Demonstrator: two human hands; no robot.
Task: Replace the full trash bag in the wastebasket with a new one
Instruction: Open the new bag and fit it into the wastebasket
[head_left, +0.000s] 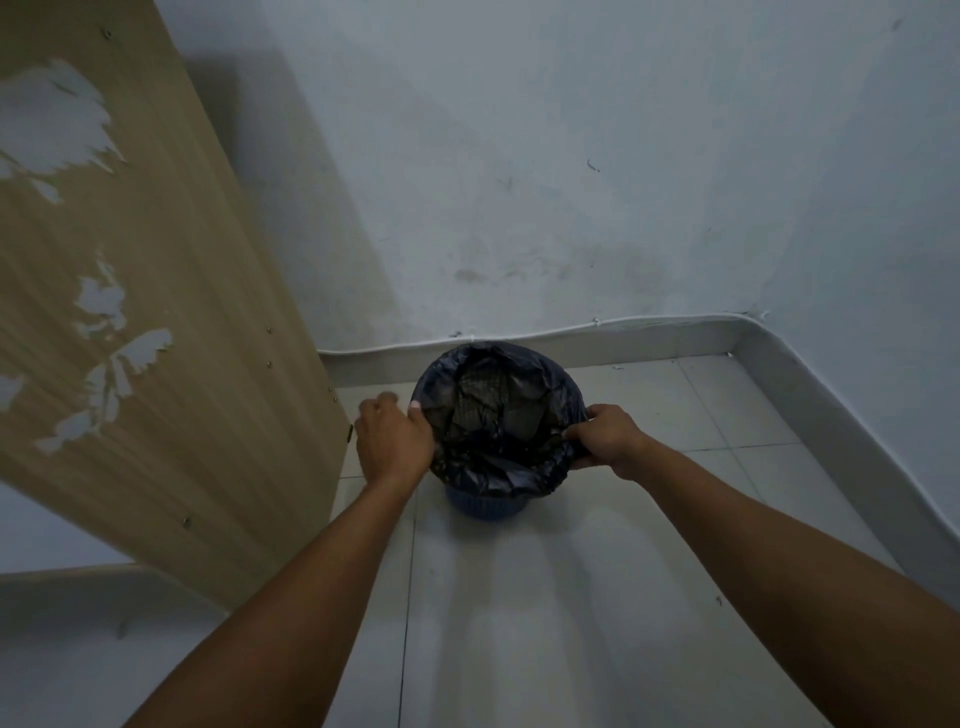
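A blue plastic wastebasket (485, 505) stands on the tiled floor near the wall. A black trash bag (498, 410) lines it, its edge folded over the rim, and the mesh wall shows through the thin plastic inside. My left hand (392, 441) rests on the bag's edge at the left side of the rim, thumb on the plastic. My right hand (608, 439) pinches the bag's edge at the right side of the rim. The bag looks empty inside.
A tall wooden panel (156, 312) with peeling veneer leans at the left, close to the basket. A white wall with a baseboard (649, 338) runs behind and turns a corner at the right. Pale floor tiles (571, 597) extend toward me.
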